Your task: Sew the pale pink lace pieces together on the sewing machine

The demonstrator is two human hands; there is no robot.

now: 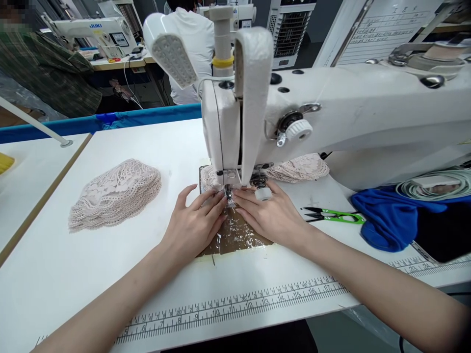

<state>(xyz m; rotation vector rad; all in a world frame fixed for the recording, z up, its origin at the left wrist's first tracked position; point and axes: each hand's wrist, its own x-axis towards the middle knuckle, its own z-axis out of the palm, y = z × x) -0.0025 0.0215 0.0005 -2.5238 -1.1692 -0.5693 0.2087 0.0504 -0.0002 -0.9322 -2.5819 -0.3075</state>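
Note:
My left hand (196, 218) lies flat on the sewing bed, fingers stretched toward the needle area. Opposite it, my right hand (270, 211) rests with its fingers extended beside the presser foot (228, 192). Both sets of fingertips press on a pale pink lace piece (209, 177), mostly hidden under my hands and the head of the white sewing machine (228, 132). Brown, tape-covered plate (237, 233) shows between my wrists. A stack of lace pieces (117, 196) sits to the left, and more lace (300, 167) lies behind the needle on the right.
Green-handled thread snips (334, 215) lie right of my right hand. Beyond them are blue cloth (390, 215), a coil of pale elastic or cord (436, 185) and a dark phone-like object (441, 235). A ruler strip (235, 309) runs along the front edge. Two people sit at the back.

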